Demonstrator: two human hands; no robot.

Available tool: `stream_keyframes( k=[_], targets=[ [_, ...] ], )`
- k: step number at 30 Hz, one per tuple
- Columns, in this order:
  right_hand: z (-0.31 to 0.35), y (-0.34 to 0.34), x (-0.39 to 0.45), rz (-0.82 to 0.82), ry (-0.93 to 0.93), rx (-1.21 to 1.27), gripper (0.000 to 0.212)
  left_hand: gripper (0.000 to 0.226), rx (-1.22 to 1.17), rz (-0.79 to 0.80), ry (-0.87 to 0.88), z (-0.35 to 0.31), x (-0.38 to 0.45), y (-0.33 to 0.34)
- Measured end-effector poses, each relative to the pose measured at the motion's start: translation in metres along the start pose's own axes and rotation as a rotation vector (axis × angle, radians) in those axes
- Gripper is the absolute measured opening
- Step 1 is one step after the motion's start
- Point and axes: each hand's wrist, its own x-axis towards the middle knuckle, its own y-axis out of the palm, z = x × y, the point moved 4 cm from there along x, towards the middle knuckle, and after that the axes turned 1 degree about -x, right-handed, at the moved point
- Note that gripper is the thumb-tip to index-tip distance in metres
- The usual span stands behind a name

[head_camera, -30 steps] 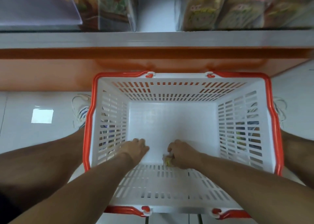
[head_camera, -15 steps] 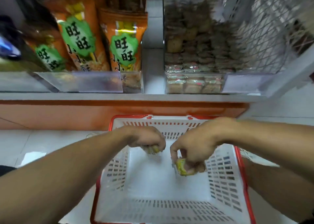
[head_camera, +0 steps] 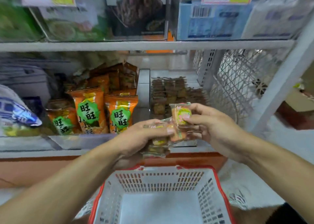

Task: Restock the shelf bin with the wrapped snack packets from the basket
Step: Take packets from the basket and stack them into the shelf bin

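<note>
Your left hand (head_camera: 144,135), at the centre of the frame, is curled round a small stack of clear-wrapped snack packets (head_camera: 158,142), thumb across the top, while your right hand (head_camera: 209,127), just to its right, pinches a single clear-wrapped packet with a round yellow-and-green label (head_camera: 181,116) between thumb and fingers. Both hands hover in front of the clear-fronted shelf bin of brown wrapped snacks (head_camera: 169,94) at centre right, above the white slotted basket with a red rim (head_camera: 219,179) at the bottom of the frame; what shows of the basket's floor is bare, so these look like the last packets. For the step in hand, lift the single packet over the bin's clear front lip and lay it flat on the rows already there, label up if the others face that way; blur hides how they lie. Then feed the stack across one packet at a time instead of tipping it in, since the wrappers look slippery and could slide apart. Keep clear of the orange bags with green badges (head_camera: 103,110) in the neighbouring section to the left.
</note>
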Motion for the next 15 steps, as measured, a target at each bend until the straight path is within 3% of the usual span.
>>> stream_keyframes(
  k=[5,10,13,15],
  targets=[
    [-0.006,-0.008,0.004,-0.024,0.005,0.087,0.016,0.042,0.033,-0.074,0.042,-0.003,0.007,-0.007],
    [-0.002,-0.015,0.003,0.022,-0.004,0.096,0.042,0.035,-0.031,-0.089,0.063,-0.003,0.01,-0.01],
    [-0.003,-0.01,-0.001,0.129,-0.014,0.075,0.041,0.036,-0.049,-0.063,0.063,-0.004,0.009,-0.008],
    [-0.002,-0.008,-0.002,0.086,-0.117,0.039,0.035,0.036,-0.066,-0.07,0.041,-0.003,0.009,-0.006]
  ],
)
